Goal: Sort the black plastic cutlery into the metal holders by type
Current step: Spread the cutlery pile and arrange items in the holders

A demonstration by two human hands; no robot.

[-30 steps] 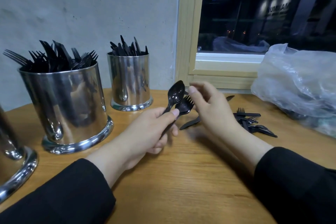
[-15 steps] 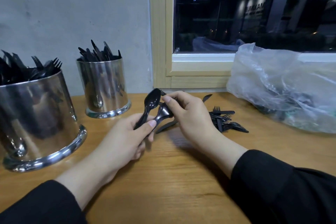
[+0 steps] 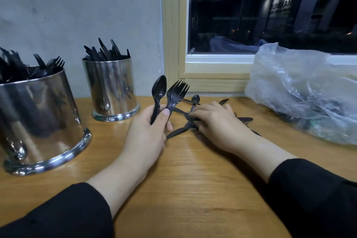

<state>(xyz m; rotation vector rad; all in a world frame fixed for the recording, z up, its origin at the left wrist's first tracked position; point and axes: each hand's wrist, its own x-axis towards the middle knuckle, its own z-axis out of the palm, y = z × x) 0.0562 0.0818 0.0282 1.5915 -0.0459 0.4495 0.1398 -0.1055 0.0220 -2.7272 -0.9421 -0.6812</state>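
Tabletop [image 3: 193,179]: left hand [image 3: 148,133] now gripping spoon [image 3: 159,88] plus fork [image 3: 176,92]; right hand [image 3: 218,121], having released fork, fingers flat, I'm reaching into loose cutlery pile [image 3: 185,121].

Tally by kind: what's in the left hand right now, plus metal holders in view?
Spoons in the left hand: 1
Forks in the left hand: 1 visible, maybe more stacked behind
Metal holders: 2
Total: 4

Left hand [image 3: 148,131] gripping; right hand [image 3: 216,121] – fingers curled
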